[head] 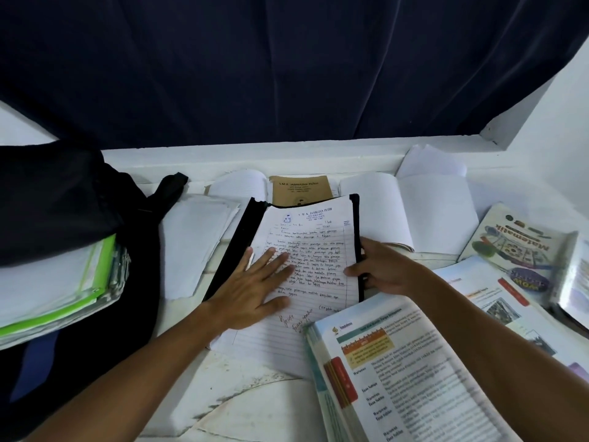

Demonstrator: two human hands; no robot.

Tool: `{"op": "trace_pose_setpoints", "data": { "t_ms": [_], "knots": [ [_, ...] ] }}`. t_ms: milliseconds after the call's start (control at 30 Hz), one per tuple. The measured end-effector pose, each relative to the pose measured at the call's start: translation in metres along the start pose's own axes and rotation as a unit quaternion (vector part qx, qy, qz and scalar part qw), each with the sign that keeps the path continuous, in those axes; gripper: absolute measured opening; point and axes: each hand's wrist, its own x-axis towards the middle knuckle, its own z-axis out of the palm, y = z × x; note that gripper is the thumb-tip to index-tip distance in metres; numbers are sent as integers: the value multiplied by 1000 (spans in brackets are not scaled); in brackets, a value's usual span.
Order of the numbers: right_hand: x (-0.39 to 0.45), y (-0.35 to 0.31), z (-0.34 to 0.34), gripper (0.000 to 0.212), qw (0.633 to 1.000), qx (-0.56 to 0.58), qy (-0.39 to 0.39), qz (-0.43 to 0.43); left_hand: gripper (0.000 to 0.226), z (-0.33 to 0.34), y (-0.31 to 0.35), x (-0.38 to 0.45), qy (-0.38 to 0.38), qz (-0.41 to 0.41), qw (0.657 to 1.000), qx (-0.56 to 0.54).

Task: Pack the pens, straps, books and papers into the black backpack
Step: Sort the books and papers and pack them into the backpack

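A handwritten lined paper (314,237) lies in the middle of the white surface, on top of a black strap (234,247) that frames it on both sides. My left hand (255,288) presses flat on the paper with straight fingers. My right hand (382,269) grips the paper's right edge together with the strap's right side (356,218). The black backpack (63,199) lies open at the left, with green-edged folders and papers (63,282) inside its mouth.
An open textbook (398,371) lies at the lower right, overlapping the paper's corner. A Matematik book (516,247), open notebooks (408,208), a brown exercise book (299,189) and loose white sheets (194,240) surround the middle. A dark curtain (287,68) hangs behind.
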Motion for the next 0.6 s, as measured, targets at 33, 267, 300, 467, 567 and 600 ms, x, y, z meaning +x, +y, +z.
{"op": "trace_pose_setpoints", "data": {
  "t_ms": [33,267,300,467,567,600],
  "knots": [
    [0,-1,1,65,1000,-18,-3,-8,71,0,0,1,0,-2,1000,-3],
    [18,-12,10,56,993,1,94,-75,77,-6,-2,10,-22,-54,998,-28],
    [23,-17,10,54,991,7,107,-83,79,-9,-3,14,-23,-66,997,-32],
    [49,-46,-11,45,980,-15,158,-121,96,-22,-3,39,0,-109,993,-46],
    [61,-66,-22,44,973,-40,180,-141,96,-29,-3,42,34,-118,989,-85],
    [65,-74,-27,44,970,-39,191,-142,95,-30,-3,41,47,-130,985,-101]
  ]
}}
